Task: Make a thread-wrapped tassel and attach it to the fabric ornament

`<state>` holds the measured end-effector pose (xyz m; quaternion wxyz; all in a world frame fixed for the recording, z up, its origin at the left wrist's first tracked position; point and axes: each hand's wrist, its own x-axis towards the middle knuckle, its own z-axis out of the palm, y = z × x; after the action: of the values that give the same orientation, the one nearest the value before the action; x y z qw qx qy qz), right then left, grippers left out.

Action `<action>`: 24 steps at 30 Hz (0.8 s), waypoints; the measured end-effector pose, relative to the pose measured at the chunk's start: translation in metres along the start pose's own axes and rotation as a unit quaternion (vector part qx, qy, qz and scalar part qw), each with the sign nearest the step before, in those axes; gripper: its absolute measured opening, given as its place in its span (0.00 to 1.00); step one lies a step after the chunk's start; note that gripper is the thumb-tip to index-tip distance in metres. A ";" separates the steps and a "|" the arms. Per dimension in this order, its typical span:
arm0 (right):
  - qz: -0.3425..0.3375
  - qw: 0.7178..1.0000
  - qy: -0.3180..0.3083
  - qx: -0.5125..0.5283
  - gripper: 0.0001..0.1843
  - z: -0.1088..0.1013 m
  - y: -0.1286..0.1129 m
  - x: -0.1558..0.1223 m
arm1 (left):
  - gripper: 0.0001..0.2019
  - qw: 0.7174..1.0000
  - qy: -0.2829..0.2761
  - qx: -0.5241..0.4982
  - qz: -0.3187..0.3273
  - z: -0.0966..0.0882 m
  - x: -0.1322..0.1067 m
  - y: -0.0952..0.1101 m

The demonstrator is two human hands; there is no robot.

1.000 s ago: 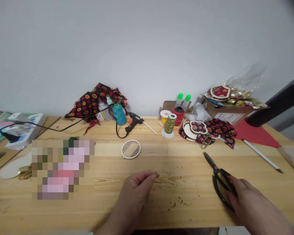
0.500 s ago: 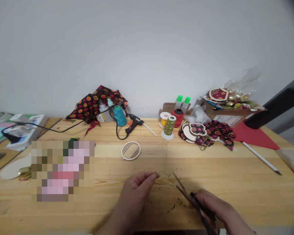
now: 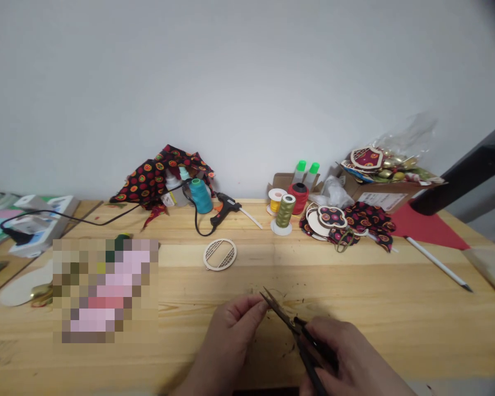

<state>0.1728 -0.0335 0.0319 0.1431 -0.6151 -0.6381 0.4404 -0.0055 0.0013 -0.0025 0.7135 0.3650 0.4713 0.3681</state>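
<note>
My left hand (image 3: 233, 335) is closed in a pinch, with thumb and forefinger on a thin thread (image 3: 277, 291), most of it hidden or too fine to follow. Black-handled scissors (image 3: 292, 323) are gripped in my right hand (image 3: 346, 349). Their blades, slightly parted, point up and left and lie right at the left fingertips. Small dark clippings (image 3: 291, 349) are scattered on the wood beneath. Beyond my left hand lies an oval wooden frame (image 3: 220, 254) with lattice panels.
A black glue gun (image 3: 225, 212) and a teal thread cone (image 3: 201, 195) stand at the back, near patterned fabric (image 3: 148, 179). An olive thread spool (image 3: 286, 212), fabric-covered wooden pieces (image 3: 332, 217) and a cardboard box (image 3: 381, 195) sit back right. A white pencil (image 3: 437, 264) lies at right.
My right hand has brought the scissors left and up, from apart to the left fingertips. The blades have closed somewhat. My left hand has barely moved.
</note>
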 end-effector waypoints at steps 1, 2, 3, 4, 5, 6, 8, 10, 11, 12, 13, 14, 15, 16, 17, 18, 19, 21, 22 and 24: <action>0.002 1.000 0.004 -0.001 0.07 0.000 -0.002 0.001 | 0.16 1.000 -0.006 0.001 0.003 0.000 -0.001 0.000; 0.005 1.000 0.008 0.001 0.06 0.001 -0.003 0.001 | 0.15 1.000 -0.008 0.002 0.003 0.001 -0.001 0.001; 0.007 1.000 0.008 0.007 0.06 0.001 -0.005 0.001 | 0.15 1.000 -0.008 0.002 0.001 0.001 -0.001 0.002; 0.009 1.000 0.007 0.015 0.05 0.001 -0.006 0.002 | 0.15 1.000 -0.008 0.000 -0.002 0.001 -0.002 0.002; 0.011 1.000 -0.001 0.026 0.05 0.001 -0.007 0.002 | 0.15 1.000 -0.008 -0.003 -0.004 0.001 -0.002 0.002; 0.016 0.999 -0.009 0.036 0.04 0.000 -0.007 0.002 | 0.15 1.000 -0.010 -0.008 -0.005 0.001 -0.002 0.003; 0.021 0.999 -0.016 0.048 0.05 0.000 -0.007 0.002 | 0.15 1.000 -0.014 -0.014 -0.004 0.000 -0.002 0.002; 0.014 0.999 -0.010 0.045 0.07 0.001 -0.004 0.004 | 0.15 1.000 -0.013 -0.016 -0.009 0.000 -0.002 0.001; 0.005 0.999 -0.006 0.042 0.08 0.002 -0.002 0.005 | 0.15 1.000 -0.012 -0.017 -0.012 -0.001 -0.001 0.001; -0.004 0.999 -0.004 0.041 0.09 0.002 0.000 0.006 | 0.15 1.000 -0.010 -0.018 -0.014 -0.001 -0.001 0.000; -0.013 0.999 -0.005 0.044 0.10 0.003 0.002 0.007 | 0.15 1.000 -0.007 -0.020 -0.015 -0.002 0.000 0.000; -0.020 0.999 -0.009 0.050 0.10 0.003 0.003 0.008 | 0.15 1.000 -0.002 -0.022 -0.015 -0.002 0.001 -0.001; -0.024 0.998 -0.016 0.060 0.11 0.003 0.004 0.008 | 0.14 1.000 0.005 -0.026 -0.013 -0.002 0.002 -0.001; -0.024 0.997 -0.022 0.071 0.11 0.002 0.004 0.008 | 0.14 0.999 0.015 -0.032 -0.010 -0.003 0.003 -0.002; -0.020 0.996 -0.031 0.077 0.11 0.001 0.005 0.007 | 0.13 0.999 0.030 -0.041 -0.008 -0.003 0.004 -0.002; -0.015 0.996 -0.049 0.075 0.09 0.000 0.005 0.005 | 0.12 0.997 0.049 -0.052 -0.006 -0.003 0.005 -0.002; -0.013 0.995 -0.068 0.067 0.08 -0.001 0.005 0.003 | 0.12 0.996 0.069 -0.062 -0.006 -0.003 0.006 -0.002; -0.028 0.995 -0.087 0.042 0.04 -0.002 0.006 0.000 | 0.13 0.991 0.111 -0.069 -0.009 -0.004 0.008 0.000; -0.043 0.995 -0.084 0.030 0.02 -0.001 0.007 -0.001 | 0.14 0.989 0.130 -0.067 -0.010 -0.004 0.008 0.001; -0.071 0.995 -0.064 0.025 0.02 0.002 0.011 -0.001 | 0.15 0.986 0.155 -0.068 -0.006 -0.005 0.009 0.004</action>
<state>0.1785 -0.0370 0.0233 0.1483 -0.5352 -0.6764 0.4837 -0.0086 0.0118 -0.0039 0.6571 0.2518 0.5522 0.4471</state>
